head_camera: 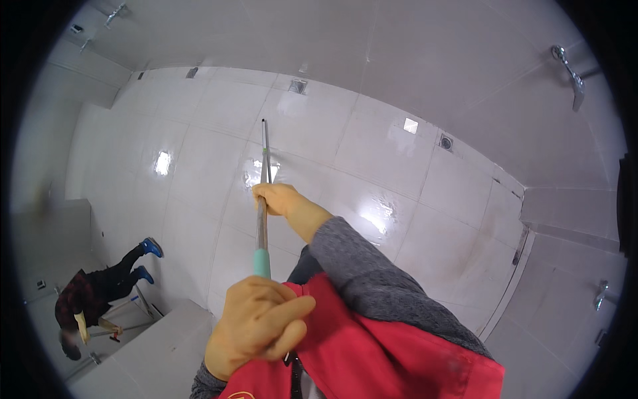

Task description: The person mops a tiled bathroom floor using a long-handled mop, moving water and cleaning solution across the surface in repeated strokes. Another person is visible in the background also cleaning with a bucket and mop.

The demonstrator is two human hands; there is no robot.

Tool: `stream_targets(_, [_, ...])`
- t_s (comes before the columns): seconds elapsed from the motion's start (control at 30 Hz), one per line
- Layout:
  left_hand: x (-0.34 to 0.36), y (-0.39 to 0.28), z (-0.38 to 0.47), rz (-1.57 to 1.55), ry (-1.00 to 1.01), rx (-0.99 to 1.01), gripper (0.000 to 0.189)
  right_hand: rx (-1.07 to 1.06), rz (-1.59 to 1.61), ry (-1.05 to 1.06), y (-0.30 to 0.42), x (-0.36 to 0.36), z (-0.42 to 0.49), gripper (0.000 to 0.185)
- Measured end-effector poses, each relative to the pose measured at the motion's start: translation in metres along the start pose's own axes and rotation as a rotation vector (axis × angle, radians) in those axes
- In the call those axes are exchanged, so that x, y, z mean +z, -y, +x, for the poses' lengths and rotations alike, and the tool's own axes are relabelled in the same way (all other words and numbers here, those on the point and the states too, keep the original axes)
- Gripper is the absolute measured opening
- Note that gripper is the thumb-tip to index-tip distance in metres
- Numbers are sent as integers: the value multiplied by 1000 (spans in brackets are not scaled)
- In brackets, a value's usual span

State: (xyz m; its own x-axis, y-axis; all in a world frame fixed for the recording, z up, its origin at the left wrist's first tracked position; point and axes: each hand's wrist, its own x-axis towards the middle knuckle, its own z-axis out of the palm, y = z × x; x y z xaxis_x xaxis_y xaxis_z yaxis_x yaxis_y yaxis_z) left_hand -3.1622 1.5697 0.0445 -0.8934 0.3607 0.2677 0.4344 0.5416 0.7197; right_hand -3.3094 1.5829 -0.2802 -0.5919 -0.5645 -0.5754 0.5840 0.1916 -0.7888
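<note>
A floor squeegee runs away from me, with its narrow head (264, 135) down on the wet tiles. My right hand (275, 198) is wrapped around the metal pole (261, 229) partway along it. Closer to my body, my left hand (256, 324) grips the upper end of the pole. The teal handle sleeve (261, 263) shows just beyond my left fingers; the rest of it is hidden under that hand. Below my arms is the red garment (344, 339) that I wear over grey sleeves.
The tiled floor (319, 209) is wet and shiny. Drain covers (298, 87) and another drain (446, 143) lie along the wall's foot. Shower fittings (570, 80) stick out from the walls. At lower left, a person (94, 294) in blue boots holds a long-handled tool near a partition (149, 344).
</note>
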Motion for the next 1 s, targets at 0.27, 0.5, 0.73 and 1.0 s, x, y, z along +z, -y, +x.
stream_targets(0.27, [-61,28,107,-350,-5,318,31,-595,-573,-436,13,-128,-66,20])
stream_targets(0.5, [-57,62,157,-575,-203,21,13,-212,-814,-627,60,-204,-92,15])
stream_targets(0.73, [0,0,255,-18,-110,107,16,-698,-623,-288,124,-227,33,11])
stream_targets(1.0, [87,-11,369,-127,147,151,15,-766,-491,-368,100,-369,-3,12])
